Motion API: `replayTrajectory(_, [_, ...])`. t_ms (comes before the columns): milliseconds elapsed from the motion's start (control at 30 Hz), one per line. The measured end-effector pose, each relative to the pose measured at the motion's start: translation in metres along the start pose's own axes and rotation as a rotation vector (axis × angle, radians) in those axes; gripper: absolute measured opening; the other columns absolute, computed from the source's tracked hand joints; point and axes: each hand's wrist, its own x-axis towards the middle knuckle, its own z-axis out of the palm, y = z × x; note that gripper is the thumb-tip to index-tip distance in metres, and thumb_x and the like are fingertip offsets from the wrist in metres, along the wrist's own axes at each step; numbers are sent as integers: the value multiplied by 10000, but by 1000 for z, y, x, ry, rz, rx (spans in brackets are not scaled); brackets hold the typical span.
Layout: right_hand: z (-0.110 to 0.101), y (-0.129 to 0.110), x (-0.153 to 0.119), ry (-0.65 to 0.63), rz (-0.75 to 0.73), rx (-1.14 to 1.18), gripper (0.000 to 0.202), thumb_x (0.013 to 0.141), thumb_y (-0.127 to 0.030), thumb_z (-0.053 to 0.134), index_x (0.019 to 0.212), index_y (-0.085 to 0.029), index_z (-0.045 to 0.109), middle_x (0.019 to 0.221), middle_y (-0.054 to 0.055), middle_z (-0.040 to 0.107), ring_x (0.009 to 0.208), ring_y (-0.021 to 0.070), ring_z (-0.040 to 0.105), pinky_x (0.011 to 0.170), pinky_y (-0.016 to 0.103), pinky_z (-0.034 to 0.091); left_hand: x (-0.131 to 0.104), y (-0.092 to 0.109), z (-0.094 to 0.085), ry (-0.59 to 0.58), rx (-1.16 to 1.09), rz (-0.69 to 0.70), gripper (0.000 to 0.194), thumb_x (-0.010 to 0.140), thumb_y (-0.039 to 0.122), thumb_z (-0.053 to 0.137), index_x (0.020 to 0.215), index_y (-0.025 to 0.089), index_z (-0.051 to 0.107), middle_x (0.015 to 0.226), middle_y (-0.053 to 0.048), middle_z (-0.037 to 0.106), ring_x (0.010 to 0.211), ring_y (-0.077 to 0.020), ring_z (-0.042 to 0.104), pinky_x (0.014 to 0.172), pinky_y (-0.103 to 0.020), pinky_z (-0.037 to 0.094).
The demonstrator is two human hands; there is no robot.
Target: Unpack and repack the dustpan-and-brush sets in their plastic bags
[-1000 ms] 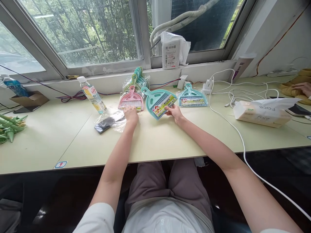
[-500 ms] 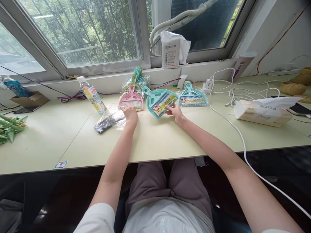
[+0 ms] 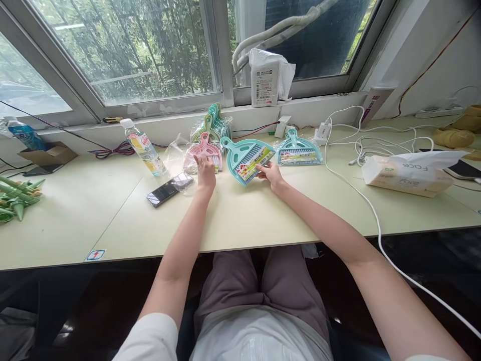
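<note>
My right hand [image 3: 271, 175] grips the lower right edge of a teal dustpan-and-brush set [image 3: 240, 150], thumb over its printed label, holding it tilted. My left hand [image 3: 206, 173] is closed, fingers bent, on a clear plastic bag [image 3: 177, 149] that spreads out to its left. Just behind that hand lies a pink dustpan-and-brush set [image 3: 204, 145], partly covered by my fingers. A second teal set [image 3: 298, 149] in clear wrap lies to the right. Behind the pink one leans a stack of green and teal dustpans [image 3: 212, 123] in plastic.
Left of my hands are a phone [image 3: 167, 190], partly under the plastic, and a drink bottle [image 3: 143, 148]. To the right lie a tissue pack [image 3: 409, 173] and white cables [image 3: 376, 143]. A wrapped box [image 3: 265, 82] stands on the sill; green leaf-like pieces [image 3: 18, 195] lie far left.
The clear plastic has lifted off most of the phone and moved up, beside the pink dustpan. My left hand has shifted slightly up and right. My right hand stays nearly still with the teal set.
</note>
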Motion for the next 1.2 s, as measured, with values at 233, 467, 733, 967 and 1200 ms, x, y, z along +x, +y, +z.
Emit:
replayTrajectory(233, [0, -8, -4, 61, -1, 10, 115, 800, -220, 664, 862, -200, 569, 822, -1, 715, 589, 98, 660, 605, 221, 521, -1, 8, -2, -108, -224, 329, 345, 750, -67, 424, 781, 200, 640, 905, -65, 564, 1107, -236, 574, 1171, -476, 318])
replayTrajectory(467, [-5, -10, -2, 128, 8, 42, 93, 827, -222, 650, 883, -206, 577, 857, 1, 728, 615, 89, 665, 634, 211, 533, -7, 17, -6, -384, -56, 555, 364, 594, -55, 411, 654, 201, 661, 804, -26, 610, 878, -180, 647, 1175, -485, 280])
replayTrajectory(733, [-8, -16, -2, 169, 40, 94, 87, 843, -201, 640, 852, -218, 555, 829, -35, 718, 630, 75, 666, 648, 190, 526, -14, 24, -8, -276, -239, 365, 480, 743, 18, 398, 1125, 230, 596, 1242, -74, 557, 977, -201, 632, 920, -392, 499])
replayTrajectory(967, [-15, -16, 3, 163, 61, 108, 97, 844, -212, 642, 877, -214, 550, 808, -38, 721, 654, 82, 683, 654, 192, 519, -10, 15, -1, -118, 59, 84, 401, 899, 314, 452, 1270, 169, 496, 1305, -171, 520, 1208, -316, 514, 1059, -481, 340])
replayTrajectory(1200, [-14, -15, 4, 22, 44, 17, 109, 814, -230, 665, 882, -204, 583, 809, -20, 730, 619, 88, 673, 610, 191, 514, -13, 13, 13, -161, 63, -30, 591, 777, 444, 614, 1295, 180, 507, 1417, -207, 461, 1314, -378, 424, 1107, -562, 246])
